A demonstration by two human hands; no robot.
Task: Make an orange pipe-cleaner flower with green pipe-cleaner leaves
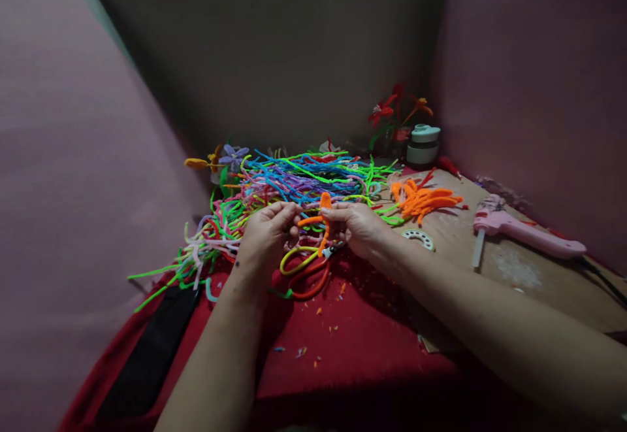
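My left hand (267,232) and my right hand (355,226) meet over a red cloth (353,334), both pinched on a bent orange pipe cleaner (321,219) held between them. Below the hands lie scissors (313,268) with yellow and orange handle loops, their metal tip near my right fingers. Behind the hands spreads a big heap of coloured pipe cleaners (289,183) in green, blue, purple and pink.
A bundle of folded orange pieces (424,200) lies right of the heap. A pink glue gun (519,229) rests on the brown board at the right, with a small white ring (418,237) nearer me. Pipe-cleaner flowers (396,115) and a white jar (424,144) stand in the back corner.
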